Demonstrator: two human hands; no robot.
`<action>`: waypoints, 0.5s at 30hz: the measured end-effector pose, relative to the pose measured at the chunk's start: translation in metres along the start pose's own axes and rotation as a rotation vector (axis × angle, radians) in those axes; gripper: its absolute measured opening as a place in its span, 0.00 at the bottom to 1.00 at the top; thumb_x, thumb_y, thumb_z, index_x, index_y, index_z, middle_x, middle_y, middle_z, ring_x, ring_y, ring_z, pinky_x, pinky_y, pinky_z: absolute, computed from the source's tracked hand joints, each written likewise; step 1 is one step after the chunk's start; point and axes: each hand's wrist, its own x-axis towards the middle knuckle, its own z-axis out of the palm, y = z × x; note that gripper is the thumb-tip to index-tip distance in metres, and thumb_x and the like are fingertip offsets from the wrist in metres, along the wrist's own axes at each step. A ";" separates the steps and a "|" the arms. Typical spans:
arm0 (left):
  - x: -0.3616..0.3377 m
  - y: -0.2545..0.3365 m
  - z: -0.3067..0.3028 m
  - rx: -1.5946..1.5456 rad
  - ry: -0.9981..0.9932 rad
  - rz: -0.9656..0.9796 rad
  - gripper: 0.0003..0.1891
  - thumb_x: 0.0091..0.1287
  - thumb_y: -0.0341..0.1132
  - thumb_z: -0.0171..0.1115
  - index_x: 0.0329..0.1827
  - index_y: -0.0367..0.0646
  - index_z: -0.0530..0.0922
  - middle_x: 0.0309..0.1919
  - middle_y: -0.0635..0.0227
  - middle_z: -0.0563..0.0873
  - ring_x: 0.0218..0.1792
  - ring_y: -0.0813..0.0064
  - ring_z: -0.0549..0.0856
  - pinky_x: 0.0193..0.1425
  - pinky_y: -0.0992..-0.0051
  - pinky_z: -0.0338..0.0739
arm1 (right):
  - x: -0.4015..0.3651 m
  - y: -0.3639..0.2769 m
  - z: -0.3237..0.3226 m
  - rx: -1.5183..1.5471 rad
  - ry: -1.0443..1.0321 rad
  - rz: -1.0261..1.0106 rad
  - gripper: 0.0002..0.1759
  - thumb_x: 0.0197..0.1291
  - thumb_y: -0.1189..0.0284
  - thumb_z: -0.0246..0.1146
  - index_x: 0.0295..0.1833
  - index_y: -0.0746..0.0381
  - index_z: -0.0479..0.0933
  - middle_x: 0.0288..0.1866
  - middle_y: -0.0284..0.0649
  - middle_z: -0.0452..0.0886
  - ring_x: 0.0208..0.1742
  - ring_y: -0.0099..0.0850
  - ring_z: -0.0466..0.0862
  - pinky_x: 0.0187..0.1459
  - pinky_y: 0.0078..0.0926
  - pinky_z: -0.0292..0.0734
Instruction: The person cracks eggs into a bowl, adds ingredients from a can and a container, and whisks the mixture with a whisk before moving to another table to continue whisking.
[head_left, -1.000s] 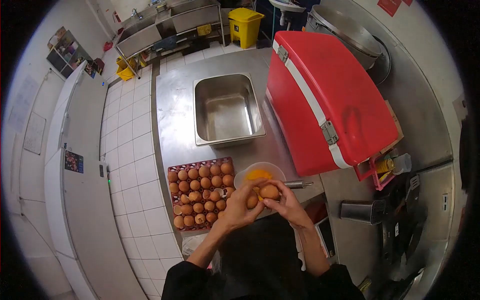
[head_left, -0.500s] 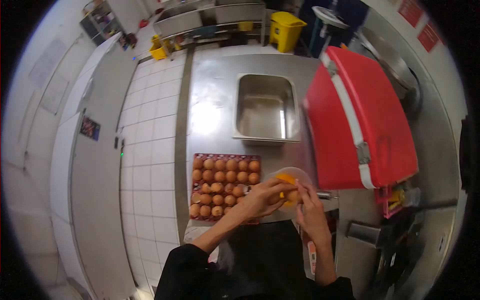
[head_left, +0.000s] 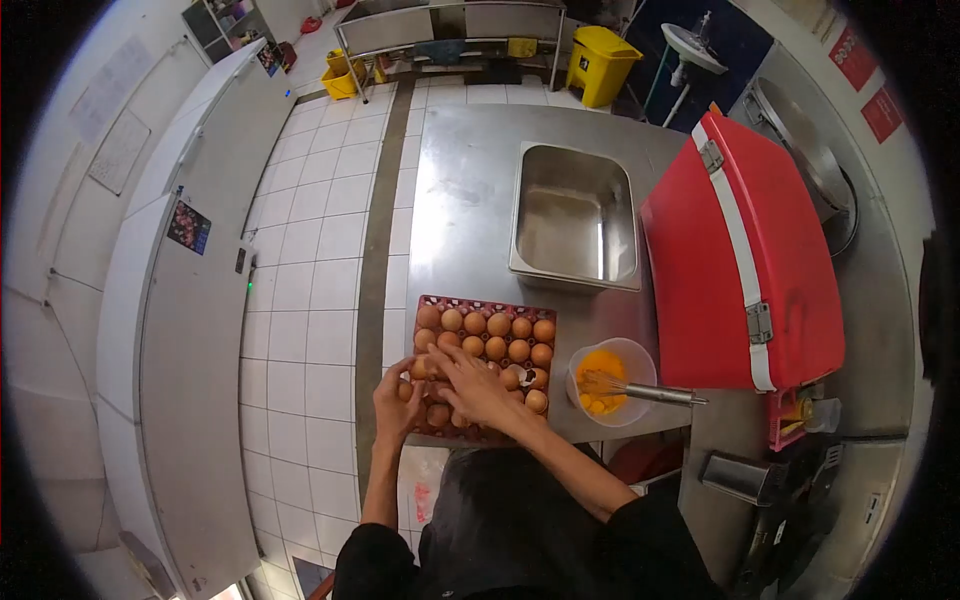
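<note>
A dark red egg tray [head_left: 487,303] holds several brown eggs [head_left: 498,324], with some broken shells among them. My left hand [head_left: 393,408] is at the tray's left edge, its fingers curled around a brown egg [head_left: 404,391]. Over the tray, my right hand [head_left: 478,388] reaches left with fingers stretched out and apart, the tips by another egg [head_left: 422,368] close to my left hand. To the right stands a clear plastic bowl [head_left: 648,365] containing yellow yolks [head_left: 603,364]. A metal whisk [head_left: 655,393] leans in it, the handle over the rim.
A deep steel pan [head_left: 527,262] sits behind the tray on the steel table [head_left: 455,190]. The large red cooler box [head_left: 760,250] stands along the right side. White chest freezers [head_left: 190,370] line the left, beyond the tiled floor.
Both hands have moved left from above the bowl to the left part of the egg tray. The bowl and whisk are now uncovered. The view has shifted slightly.
</note>
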 end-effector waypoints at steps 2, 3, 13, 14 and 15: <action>0.004 -0.028 0.009 0.043 0.003 0.066 0.24 0.60 0.25 0.69 0.62 0.43 0.79 0.48 0.57 0.86 0.45 0.62 0.86 0.52 0.67 0.81 | -0.002 0.005 0.007 -0.123 0.090 -0.080 0.32 0.62 0.73 0.62 0.72 0.65 0.65 0.64 0.54 0.70 0.62 0.52 0.75 0.63 0.49 0.71; 0.004 -0.037 0.008 0.095 0.004 0.127 0.25 0.60 0.25 0.69 0.63 0.44 0.79 0.48 0.57 0.86 0.47 0.60 0.86 0.54 0.65 0.81 | -0.010 0.012 0.001 -0.122 0.090 0.083 0.29 0.62 0.73 0.61 0.68 0.67 0.66 0.63 0.55 0.70 0.60 0.52 0.75 0.61 0.51 0.71; -0.003 -0.021 0.017 0.068 0.037 0.094 0.18 0.62 0.30 0.70 0.55 0.41 0.80 0.47 0.55 0.82 0.50 0.52 0.83 0.53 0.61 0.80 | -0.052 0.075 -0.017 -0.504 0.392 0.437 0.22 0.66 0.75 0.60 0.63 0.69 0.67 0.64 0.58 0.66 0.62 0.56 0.72 0.61 0.51 0.71; 0.000 -0.024 0.018 0.072 0.031 0.097 0.18 0.62 0.30 0.70 0.55 0.41 0.80 0.47 0.55 0.82 0.50 0.52 0.83 0.53 0.61 0.80 | -0.052 0.076 -0.021 -0.408 0.345 0.502 0.22 0.65 0.75 0.61 0.63 0.69 0.66 0.63 0.59 0.66 0.60 0.58 0.74 0.58 0.52 0.74; 0.001 -0.026 0.019 0.066 0.002 0.058 0.17 0.61 0.29 0.70 0.53 0.41 0.80 0.47 0.55 0.82 0.49 0.52 0.83 0.53 0.61 0.80 | -0.053 0.075 -0.022 -0.313 0.295 0.566 0.23 0.65 0.75 0.61 0.63 0.68 0.65 0.61 0.61 0.66 0.59 0.59 0.75 0.55 0.52 0.76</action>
